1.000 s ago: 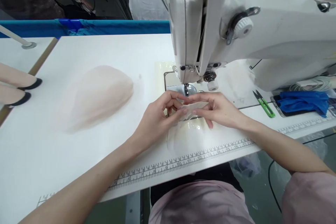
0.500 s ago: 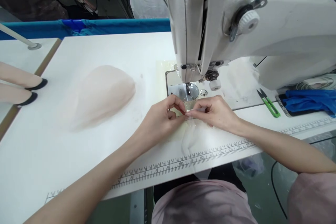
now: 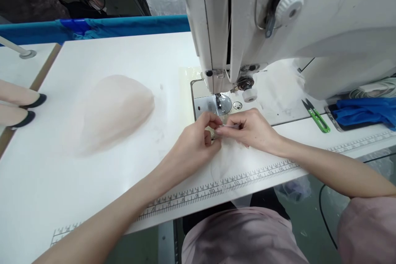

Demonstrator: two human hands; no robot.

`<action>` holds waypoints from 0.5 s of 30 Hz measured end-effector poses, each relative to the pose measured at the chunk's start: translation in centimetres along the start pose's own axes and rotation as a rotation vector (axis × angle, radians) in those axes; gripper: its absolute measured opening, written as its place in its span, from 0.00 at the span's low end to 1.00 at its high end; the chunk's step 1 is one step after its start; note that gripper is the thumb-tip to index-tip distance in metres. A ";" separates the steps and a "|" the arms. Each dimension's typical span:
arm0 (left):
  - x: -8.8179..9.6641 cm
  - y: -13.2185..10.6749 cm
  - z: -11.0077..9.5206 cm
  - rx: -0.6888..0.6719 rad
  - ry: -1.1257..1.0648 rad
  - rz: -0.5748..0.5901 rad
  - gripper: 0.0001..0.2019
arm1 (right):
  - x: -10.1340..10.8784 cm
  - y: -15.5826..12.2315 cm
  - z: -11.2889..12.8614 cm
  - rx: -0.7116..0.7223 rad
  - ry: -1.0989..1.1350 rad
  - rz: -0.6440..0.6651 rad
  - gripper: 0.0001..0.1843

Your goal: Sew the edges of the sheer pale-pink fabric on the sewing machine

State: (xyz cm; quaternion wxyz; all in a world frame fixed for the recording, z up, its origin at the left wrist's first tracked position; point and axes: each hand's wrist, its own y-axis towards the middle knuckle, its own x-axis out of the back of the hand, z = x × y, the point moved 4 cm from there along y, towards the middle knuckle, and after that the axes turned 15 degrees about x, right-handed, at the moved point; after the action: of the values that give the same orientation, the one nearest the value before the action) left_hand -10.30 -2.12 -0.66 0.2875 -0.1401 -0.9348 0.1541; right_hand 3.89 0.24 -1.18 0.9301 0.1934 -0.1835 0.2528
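Note:
Just in front of the needle and presser foot (image 3: 218, 101) of the sewing machine (image 3: 216, 29), my two hands meet. My left hand (image 3: 199, 138) is closed, its fingertips pinching the edge of a thin sheer fabric (image 3: 223, 161). Pressed against it from the right, my right hand (image 3: 249, 130) pinches the same fabric between thumb and forefinger. The sheer fabric hangs down toward the table's front edge and is hard to see against the white. The metal needle plate (image 3: 204, 105) shows behind my fingers.
Pale sheer fabric pieces (image 3: 114, 111) lie on the left of the white table. Green thread snips (image 3: 316, 115) and a blue cloth (image 3: 366, 112) on a phone lie at right. A printed ruler (image 3: 185, 200) runs along the front edge. Two pale, dark-tipped forms (image 3: 18, 95) stick in at far left.
The view has shifted slightly, bringing the machine closer. My fingers have moved a little on the fabric, and a folded bit of it now shows between my right thumb and forefinger.

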 end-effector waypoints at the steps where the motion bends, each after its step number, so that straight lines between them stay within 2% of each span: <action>1: 0.3 0.3 0.2 0.006 -0.038 0.028 0.08 | 0.1 0.0 -0.1 -0.019 0.025 0.007 0.20; 6: 1.2 1.1 0.8 0.083 -0.225 0.145 0.05 | 0.7 -0.1 -0.3 -0.079 0.100 0.063 0.15; 9: 1.1 0.8 0.5 0.033 -0.261 0.148 0.05 | 1.0 0.0 -0.2 -0.044 0.105 0.047 0.08; 11: 1.1 0.4 0.4 -0.021 -0.196 0.096 0.04 | 1.1 0.0 -0.2 -0.024 0.110 0.039 0.06; 15: 1.4 -0.2 0.5 -0.109 0.015 -0.123 0.05 | 1.1 -0.1 -0.1 0.032 0.040 0.029 0.05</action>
State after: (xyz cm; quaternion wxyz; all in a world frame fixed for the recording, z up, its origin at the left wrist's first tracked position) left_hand -11.71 -1.92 -0.28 0.2952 -0.0992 -0.9466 0.0839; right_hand 4.87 0.66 -0.75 0.9265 0.2007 -0.1637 0.2731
